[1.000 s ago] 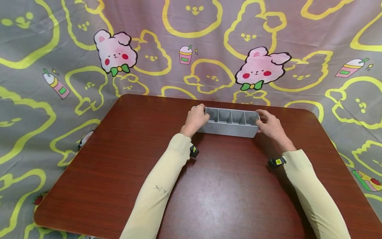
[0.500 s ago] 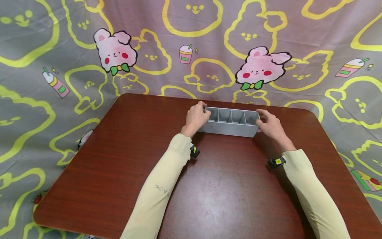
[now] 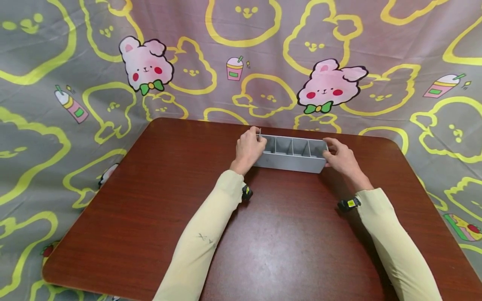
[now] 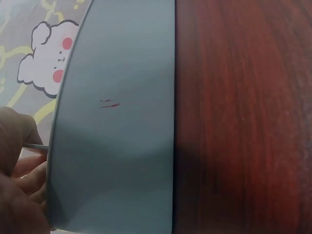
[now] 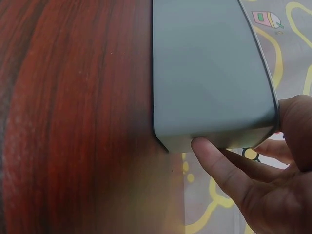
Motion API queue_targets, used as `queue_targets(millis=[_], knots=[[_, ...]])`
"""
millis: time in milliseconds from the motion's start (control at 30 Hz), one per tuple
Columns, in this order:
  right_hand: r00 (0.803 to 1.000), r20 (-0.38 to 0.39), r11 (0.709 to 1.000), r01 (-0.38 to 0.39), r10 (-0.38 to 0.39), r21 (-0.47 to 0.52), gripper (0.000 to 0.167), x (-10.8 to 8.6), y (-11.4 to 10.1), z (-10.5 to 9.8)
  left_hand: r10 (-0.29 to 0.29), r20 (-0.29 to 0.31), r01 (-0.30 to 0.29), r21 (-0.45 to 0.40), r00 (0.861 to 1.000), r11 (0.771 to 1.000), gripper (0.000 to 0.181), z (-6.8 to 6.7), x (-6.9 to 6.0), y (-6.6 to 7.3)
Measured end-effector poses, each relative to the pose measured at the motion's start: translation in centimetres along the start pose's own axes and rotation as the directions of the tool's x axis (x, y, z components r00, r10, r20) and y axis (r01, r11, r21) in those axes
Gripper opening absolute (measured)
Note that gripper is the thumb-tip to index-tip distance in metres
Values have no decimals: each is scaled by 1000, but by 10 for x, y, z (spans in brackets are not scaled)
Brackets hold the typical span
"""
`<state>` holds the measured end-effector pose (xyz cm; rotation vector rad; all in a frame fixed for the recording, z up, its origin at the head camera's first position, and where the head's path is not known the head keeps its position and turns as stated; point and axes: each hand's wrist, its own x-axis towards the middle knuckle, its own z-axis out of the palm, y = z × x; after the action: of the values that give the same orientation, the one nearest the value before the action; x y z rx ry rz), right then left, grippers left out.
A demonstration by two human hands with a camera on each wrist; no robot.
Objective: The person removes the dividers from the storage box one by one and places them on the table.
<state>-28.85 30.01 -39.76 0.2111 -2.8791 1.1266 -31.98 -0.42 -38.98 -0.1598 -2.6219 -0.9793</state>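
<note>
Grey compartment box [image 3: 288, 163], right of centre: left hand [image 3: 249, 147] pinching thin divider [image 4: 35, 146], now raised higher, seemingly partly withdrawn; right hand [image 3: 342, 158] gripping right end.

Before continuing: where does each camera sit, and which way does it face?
Head: on the head, facing forward and down at the gray box, table and patterned cloth; left hand, right hand and sleeves show.
Left wrist: on that wrist, facing the box's long side; that hand, pinching a thin panel, shows at left.
Right wrist: on that wrist, facing the box's long side and end; its hand shows lower right.
Both wrist views share box and table.
</note>
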Motion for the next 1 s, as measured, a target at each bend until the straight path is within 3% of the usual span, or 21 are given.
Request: queue_targets(millis=[267, 600, 833, 1000], knots=[[1000, -7, 1000, 2, -2, -9, 52, 1, 1, 1, 14, -23, -14, 9, 1000, 1000, 27, 1, -2, 1], [1000, 3, 1000, -6, 5, 6, 52, 1, 1, 0, 70, -138, -71, -2, 988, 997, 21, -4, 0, 9], [1000, 14, 1000, -9, 9, 3, 53, 0, 0, 0, 106, -137, -96, 77, 985, 992, 19, -8, 0, 14], [1000, 6, 1000, 0, 0, -2, 53, 1, 0, -1, 137, -168, -121, 102, 976, 987, 16, -9, 1, 17]])
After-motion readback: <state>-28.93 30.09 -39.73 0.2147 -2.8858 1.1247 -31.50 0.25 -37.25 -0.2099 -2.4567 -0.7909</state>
